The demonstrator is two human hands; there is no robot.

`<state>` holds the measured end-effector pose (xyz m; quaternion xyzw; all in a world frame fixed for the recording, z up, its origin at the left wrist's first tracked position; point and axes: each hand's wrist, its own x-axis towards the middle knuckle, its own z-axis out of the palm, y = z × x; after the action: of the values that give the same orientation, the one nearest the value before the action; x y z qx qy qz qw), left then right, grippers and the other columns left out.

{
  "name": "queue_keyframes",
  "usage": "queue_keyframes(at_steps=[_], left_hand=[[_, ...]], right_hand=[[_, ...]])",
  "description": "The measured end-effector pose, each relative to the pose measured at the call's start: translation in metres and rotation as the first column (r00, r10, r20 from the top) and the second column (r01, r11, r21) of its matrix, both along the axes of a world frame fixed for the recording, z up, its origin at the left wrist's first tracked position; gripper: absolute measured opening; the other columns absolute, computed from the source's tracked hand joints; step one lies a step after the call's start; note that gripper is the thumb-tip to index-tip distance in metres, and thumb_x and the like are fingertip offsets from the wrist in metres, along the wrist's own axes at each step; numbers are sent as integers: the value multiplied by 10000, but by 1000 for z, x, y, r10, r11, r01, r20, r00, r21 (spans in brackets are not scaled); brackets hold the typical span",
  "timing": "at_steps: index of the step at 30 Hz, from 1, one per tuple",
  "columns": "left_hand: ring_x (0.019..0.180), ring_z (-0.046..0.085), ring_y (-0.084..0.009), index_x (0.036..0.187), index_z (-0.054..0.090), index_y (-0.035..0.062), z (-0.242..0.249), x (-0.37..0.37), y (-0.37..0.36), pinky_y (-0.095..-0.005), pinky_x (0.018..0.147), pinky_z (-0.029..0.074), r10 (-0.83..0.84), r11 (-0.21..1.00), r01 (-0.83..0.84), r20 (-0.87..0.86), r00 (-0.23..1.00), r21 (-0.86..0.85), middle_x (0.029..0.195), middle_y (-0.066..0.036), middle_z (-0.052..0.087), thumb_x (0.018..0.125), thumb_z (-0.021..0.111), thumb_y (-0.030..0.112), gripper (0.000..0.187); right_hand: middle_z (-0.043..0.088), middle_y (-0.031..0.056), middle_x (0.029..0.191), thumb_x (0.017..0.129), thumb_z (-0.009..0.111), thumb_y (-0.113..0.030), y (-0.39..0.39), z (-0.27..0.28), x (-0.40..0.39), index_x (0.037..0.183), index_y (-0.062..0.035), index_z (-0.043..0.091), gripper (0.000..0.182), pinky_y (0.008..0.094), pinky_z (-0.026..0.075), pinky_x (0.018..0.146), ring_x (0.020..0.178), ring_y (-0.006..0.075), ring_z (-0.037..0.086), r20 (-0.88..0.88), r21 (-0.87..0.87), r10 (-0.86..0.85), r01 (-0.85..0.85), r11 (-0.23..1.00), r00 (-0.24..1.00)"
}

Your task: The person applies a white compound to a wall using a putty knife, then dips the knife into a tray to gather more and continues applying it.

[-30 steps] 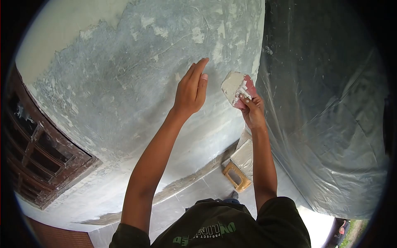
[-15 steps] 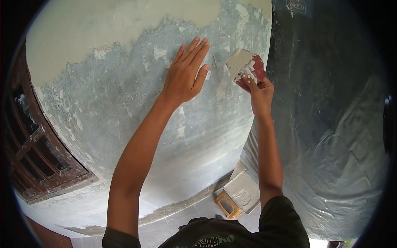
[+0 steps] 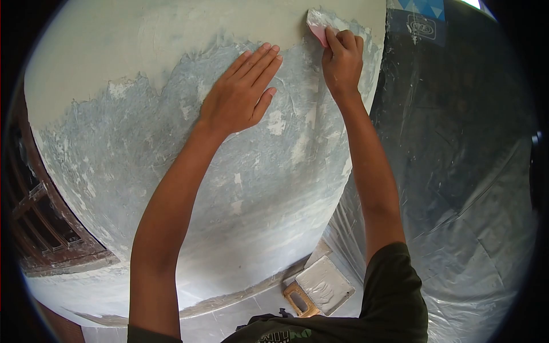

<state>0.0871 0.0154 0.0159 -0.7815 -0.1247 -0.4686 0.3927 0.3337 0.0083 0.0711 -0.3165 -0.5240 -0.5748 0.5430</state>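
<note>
My left hand [image 3: 240, 88] rests flat on the wall [image 3: 171, 154], fingers stretched out and pointing up to the right, holding nothing. In my right hand [image 3: 345, 63] is a red putty scraper [image 3: 318, 28], gripped from below. Pale putty smears its face, and its edge lies at the wall near the top. The wall is rough blue-grey, with scattered white patches. Above a ragged border, a smooth cream putty layer [image 3: 131, 40] covers its upper part.
A tray of pale putty [image 3: 326, 283] with a yellowish handled tool [image 3: 300, 300] beside it lies on the tiled floor below. Dark plastic sheeting [image 3: 457, 143] hangs at the right. A brown wooden window frame [image 3: 54, 223] is set in the wall at the left.
My right hand has moved up the wall with the scraper, which has turned from face-on to tilted against the surface. My left hand stays flat; the view has shifted slightly.
</note>
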Motion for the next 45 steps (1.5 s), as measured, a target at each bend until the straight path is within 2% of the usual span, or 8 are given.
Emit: queue_keyframes(at_steps=[8, 15, 22, 25, 29, 34, 39, 45], left_hand=[[1471, 407, -270, 1488, 476, 12, 2, 1, 1, -443, 1229, 303, -17, 1000, 17, 8, 1000, -4, 1552, -129, 480, 976, 549, 162, 539], [1468, 410, -273, 1485, 475, 4, 3, -5, 2, -442, 1234, 299, -38, 999, 38, -18, 999, -24, 1548, -136, 482, 975, 546, 151, 536], [1465, 414, -270, 1477, 481, -1, 6, -32, -1, -434, 1239, 295, 15, 1000, -16, -110, 994, -7, 1540, -141, 490, 979, 535, 147, 523], [1462, 419, -268, 1469, 491, -5, 4, -29, 0, -432, 1236, 301, 42, 999, -43, -110, 993, -4, 1537, -141, 493, 981, 536, 151, 515], [1453, 433, -262, 1450, 511, -16, 3, -28, 1, -427, 1232, 312, 71, 997, -69, -121, 990, 21, 1520, -146, 513, 985, 537, 167, 500], [1442, 449, -257, 1436, 525, -21, 3, -27, 3, -425, 1230, 315, 57, 998, -53, -116, 992, 36, 1503, -151, 531, 993, 523, 179, 486], [1434, 459, -259, 1425, 536, -21, 2, -26, 4, -424, 1225, 324, 76, 996, -70, -122, 990, 55, 1497, -153, 536, 1000, 509, 182, 472], [1426, 469, -261, 1407, 553, -26, 2, -27, 3, -422, 1220, 329, 60, 998, -55, -119, 991, 43, 1488, -154, 545, 1002, 506, 185, 459]], right_hand=[[690, 75, 954, 739, 733, 54, -25, -67, -19, 1090, -45, 719, 366, 379, 572, 691, 812, 278, 634, -5, -181, 101, -100, 978, 995], [690, 91, 879, 789, 704, 30, -3, 11, -12, 1109, -34, 743, 329, 400, 549, 711, 841, 280, 649, 4, -35, -8, 8, 999, 1000], [701, 105, 929, 763, 723, 34, -24, -63, -36, 1134, -33, 720, 377, 391, 568, 703, 850, 283, 665, -71, -189, 35, -48, 981, 997], [681, 102, 869, 769, 717, 28, -25, -31, -30, 1098, -37, 722, 335, 399, 548, 707, 829, 290, 650, -159, -145, 105, -129, 981, 982], [671, 118, 826, 819, 705, -1, -7, 14, -17, 1128, -18, 730, 311, 401, 539, 700, 796, 283, 648, -92, -100, -56, 47, 994, 994], [702, 98, 916, 782, 679, 8, -10, -44, -40, 1110, -51, 699, 334, 422, 579, 761, 951, 310, 673, -88, -216, -62, 41, 976, 994], [684, 100, 864, 793, 702, 7, -29, -33, -41, 1061, -62, 718, 278, 402, 551, 720, 829, 305, 657, -188, -179, 74, -109, 978, 979], [676, 97, 888, 815, 662, -19, -7, 8, -31, 993, -34, 674, 180, 412, 565, 714, 905, 315, 655, -39, -123, -117, 112, 986, 992]])
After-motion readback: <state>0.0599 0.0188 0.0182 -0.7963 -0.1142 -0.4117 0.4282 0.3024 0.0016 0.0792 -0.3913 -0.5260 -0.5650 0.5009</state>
